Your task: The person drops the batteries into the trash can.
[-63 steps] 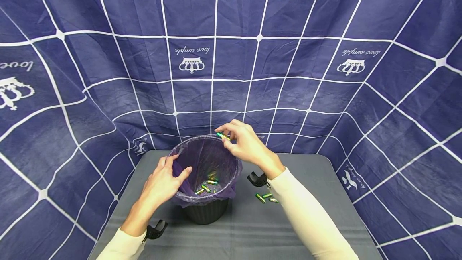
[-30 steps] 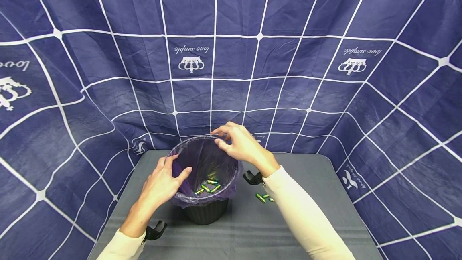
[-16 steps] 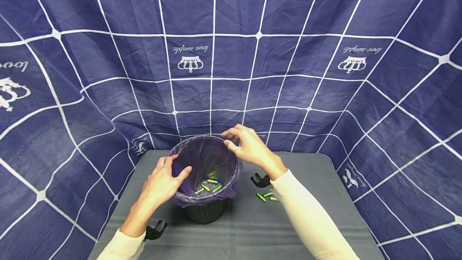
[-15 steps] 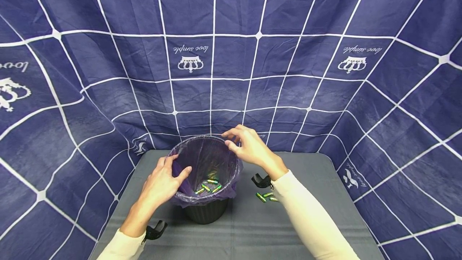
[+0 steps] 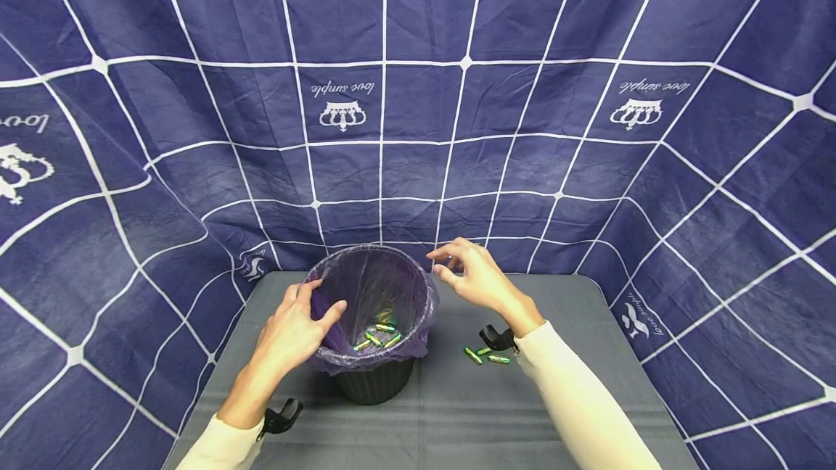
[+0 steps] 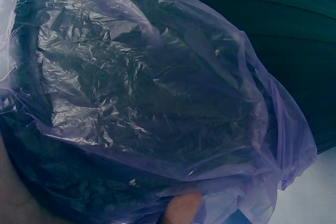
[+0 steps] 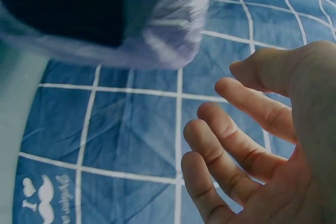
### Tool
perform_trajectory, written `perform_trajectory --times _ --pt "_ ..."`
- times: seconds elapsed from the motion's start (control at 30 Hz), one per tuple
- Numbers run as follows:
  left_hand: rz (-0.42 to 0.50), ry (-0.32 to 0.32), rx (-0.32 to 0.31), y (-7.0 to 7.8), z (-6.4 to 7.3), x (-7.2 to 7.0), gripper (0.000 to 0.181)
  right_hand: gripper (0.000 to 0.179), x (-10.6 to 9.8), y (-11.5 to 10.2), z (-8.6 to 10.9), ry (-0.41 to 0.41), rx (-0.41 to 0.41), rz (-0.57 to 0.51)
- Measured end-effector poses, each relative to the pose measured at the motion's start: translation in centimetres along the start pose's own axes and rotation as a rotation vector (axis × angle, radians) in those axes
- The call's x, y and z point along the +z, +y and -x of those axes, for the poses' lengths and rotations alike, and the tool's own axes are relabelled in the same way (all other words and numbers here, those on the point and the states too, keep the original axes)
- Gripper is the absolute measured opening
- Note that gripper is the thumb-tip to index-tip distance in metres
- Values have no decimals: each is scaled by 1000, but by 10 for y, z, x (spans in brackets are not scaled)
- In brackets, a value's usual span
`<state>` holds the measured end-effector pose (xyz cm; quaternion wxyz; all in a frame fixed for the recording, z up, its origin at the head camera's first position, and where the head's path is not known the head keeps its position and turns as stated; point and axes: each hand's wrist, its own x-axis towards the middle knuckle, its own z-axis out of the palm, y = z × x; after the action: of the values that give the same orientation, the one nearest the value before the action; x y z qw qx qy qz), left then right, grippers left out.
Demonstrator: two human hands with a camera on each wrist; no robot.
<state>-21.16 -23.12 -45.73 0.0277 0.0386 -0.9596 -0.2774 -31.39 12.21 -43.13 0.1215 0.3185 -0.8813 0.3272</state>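
My left hand holds the rim of a dark ribbed trash can, its thumb over the opening. A translucent purple bin liner lines the can and folds out over the rim. Several green-gold batteries lie at the bottom, inside the liner. My right hand hovers just right of the can. In the right wrist view its fingers are loosely bent, with nothing between them. In the left wrist view the liner fills most of the picture, with a fingertip below.
Three more batteries lie on the grey table right of the can, below my right wrist. Blue cloth with white grid lines hangs behind and at both sides. A black wrist mount sits on each forearm.
My right hand has let go of a battery over the can, which now lies with the others inside. The hand has since moved right, off the rim. My left hand has stayed put.
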Motion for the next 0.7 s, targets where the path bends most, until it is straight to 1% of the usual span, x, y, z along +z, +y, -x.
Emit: perform_trajectory --times 0.1,0.3,0.47,0.7 --pt "0 -2 -3 0 0 0 92 26 2 9 10 -10 8 -10" --pt "1 -2 1 -1 2 0 92 30 10 31 32 -58 21 -30" --pt "4 0 3 -1 2 0 92 35 15 46 48 -117 50 -31" --pt "-2 15 11 -2 0 1 93 43 23 67 75 -195 59 -54"
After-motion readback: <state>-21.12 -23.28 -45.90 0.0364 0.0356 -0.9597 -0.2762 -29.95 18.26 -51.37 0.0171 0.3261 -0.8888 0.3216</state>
